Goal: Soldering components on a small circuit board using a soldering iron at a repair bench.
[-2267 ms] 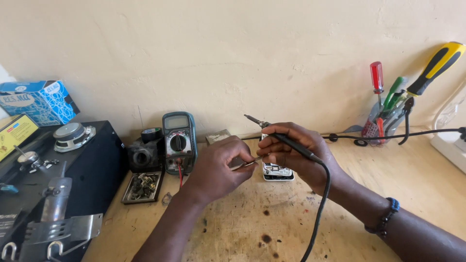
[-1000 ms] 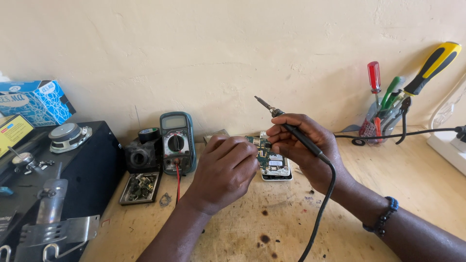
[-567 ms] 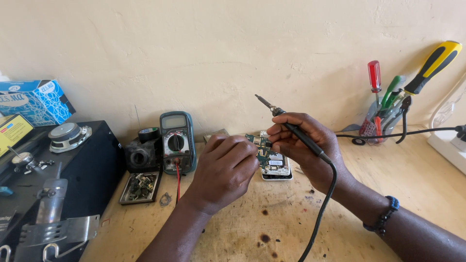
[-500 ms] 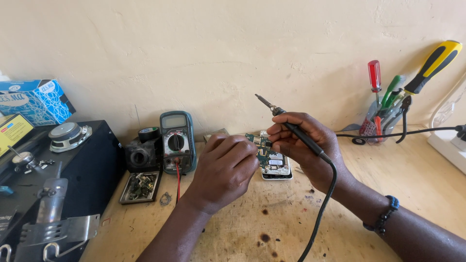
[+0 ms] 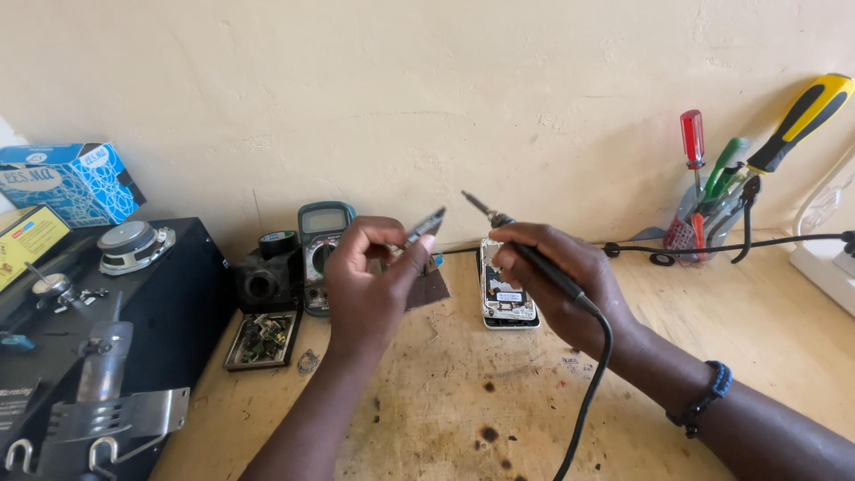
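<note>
Starting at the far left, a blue patterned box (image 5: 67, 181) stands against the wall behind a black case (image 5: 107, 330) that carries a small round speaker (image 5: 132, 244) and a metal stand (image 5: 98, 405). Beside the case on the wooden desk (image 5: 463, 401) lies a small tray of parts (image 5: 263, 338), with a roll of black tape (image 5: 278, 243) and a grey-green meter (image 5: 322, 254) behind it near the wall. The left hand (image 5: 370, 285) is raised above the desk, its fingers (image 5: 411, 258) pinching a small flat circuit board (image 5: 426, 226) held up at a slant. Just to the right, an opened phone (image 5: 508, 298) lies flat on the desk. The right hand (image 5: 561, 285) rests over it, fingers closed round a soldering iron (image 5: 521, 245) whose tip points up and left toward the board, not touching it. Its black cable (image 5: 592, 392) runs down toward the viewer. At the far right, screwdrivers (image 5: 712, 178) stand in a holder by the wall.
</note>
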